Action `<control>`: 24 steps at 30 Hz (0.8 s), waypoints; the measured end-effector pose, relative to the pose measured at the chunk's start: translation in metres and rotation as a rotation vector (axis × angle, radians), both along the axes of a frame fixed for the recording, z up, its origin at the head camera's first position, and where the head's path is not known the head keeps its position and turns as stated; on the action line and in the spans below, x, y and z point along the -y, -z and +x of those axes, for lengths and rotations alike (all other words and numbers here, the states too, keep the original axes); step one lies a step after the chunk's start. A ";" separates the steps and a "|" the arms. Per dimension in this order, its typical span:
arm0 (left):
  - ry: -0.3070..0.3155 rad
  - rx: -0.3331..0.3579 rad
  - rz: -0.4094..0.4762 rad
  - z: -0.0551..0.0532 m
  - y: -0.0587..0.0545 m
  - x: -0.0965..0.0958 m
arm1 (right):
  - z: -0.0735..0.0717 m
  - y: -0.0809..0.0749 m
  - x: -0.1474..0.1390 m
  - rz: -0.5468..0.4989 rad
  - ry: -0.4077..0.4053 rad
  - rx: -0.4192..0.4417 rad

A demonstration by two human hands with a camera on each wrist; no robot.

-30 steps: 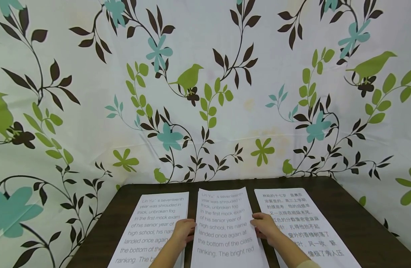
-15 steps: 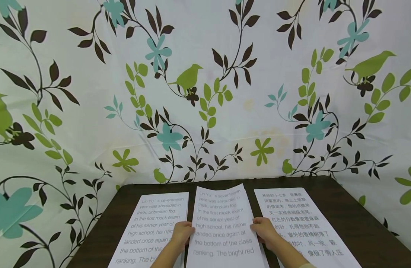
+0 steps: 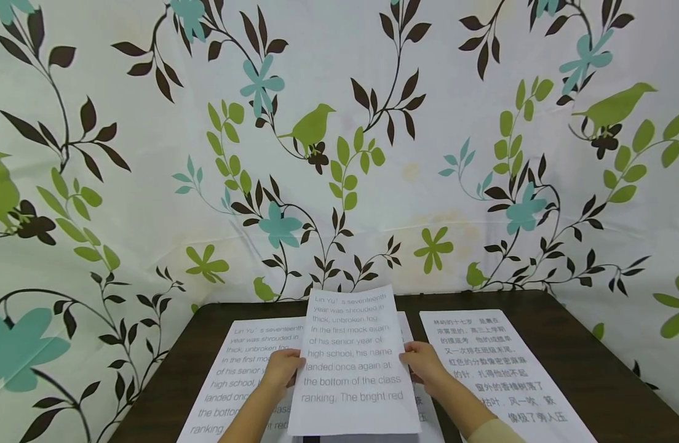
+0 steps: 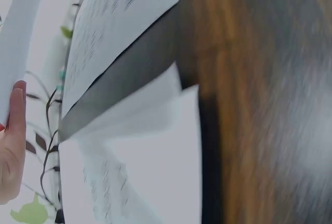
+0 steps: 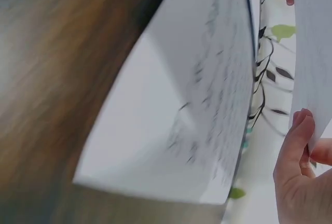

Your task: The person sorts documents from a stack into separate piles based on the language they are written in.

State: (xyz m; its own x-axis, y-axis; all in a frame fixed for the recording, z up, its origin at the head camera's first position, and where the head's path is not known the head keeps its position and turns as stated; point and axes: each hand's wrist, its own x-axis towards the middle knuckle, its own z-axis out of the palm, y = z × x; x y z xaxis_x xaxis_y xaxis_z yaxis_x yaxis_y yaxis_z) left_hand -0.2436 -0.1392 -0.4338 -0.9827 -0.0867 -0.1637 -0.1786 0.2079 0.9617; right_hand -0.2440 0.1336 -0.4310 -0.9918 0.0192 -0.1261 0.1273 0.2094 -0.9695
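In the head view, a printed sheet of paper [image 3: 350,347] with English text is held up between both hands, its far edge raised. My left hand [image 3: 281,370] pinches its left edge. At the opposite edge, my right hand [image 3: 425,365] grips it between thumb and fingers, as the right wrist view also shows at the sheet [image 5: 314,53]. Beneath it lies the middle paper [image 3: 428,412], mostly hidden, with Chinese characters showing at its lower right. The held sheet overlaps the left paper [image 3: 220,394], which bears English text.
To the right lies another paper [image 3: 497,369] with Chinese text. All the papers rest on a dark wood-grain table [image 3: 599,375]. Behind its far edge hangs a white cloth [image 3: 373,258] patterned with leaves, flowers and birds.
The English sheet has risen off the middle pile and shifted left, its lower edge now visible. Both hands moved up and left with it, uncovering part of the Chinese-text paper beneath.
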 end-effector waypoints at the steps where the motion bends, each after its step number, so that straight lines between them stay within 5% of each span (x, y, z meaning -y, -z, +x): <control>1: -0.012 0.004 -0.010 0.000 -0.002 0.004 | -0.001 -0.001 0.004 -0.004 -0.011 -0.002; 10: -0.110 0.008 -0.074 -0.004 -0.012 0.045 | -0.007 -0.010 0.045 -0.064 -0.068 -0.010; 24: -0.143 -0.009 -0.111 0.002 -0.027 0.111 | -0.007 -0.019 0.109 -0.198 -0.122 0.012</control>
State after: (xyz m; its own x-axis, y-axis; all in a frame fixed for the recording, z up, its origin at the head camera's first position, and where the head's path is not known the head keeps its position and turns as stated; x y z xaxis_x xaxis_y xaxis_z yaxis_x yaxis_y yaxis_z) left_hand -0.2420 -0.2501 -0.4069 -0.9605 -0.2425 -0.1369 -0.2055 0.2857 0.9360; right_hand -0.2513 0.0241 -0.4122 -0.9837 -0.1266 -0.1278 0.1251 0.0294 -0.9917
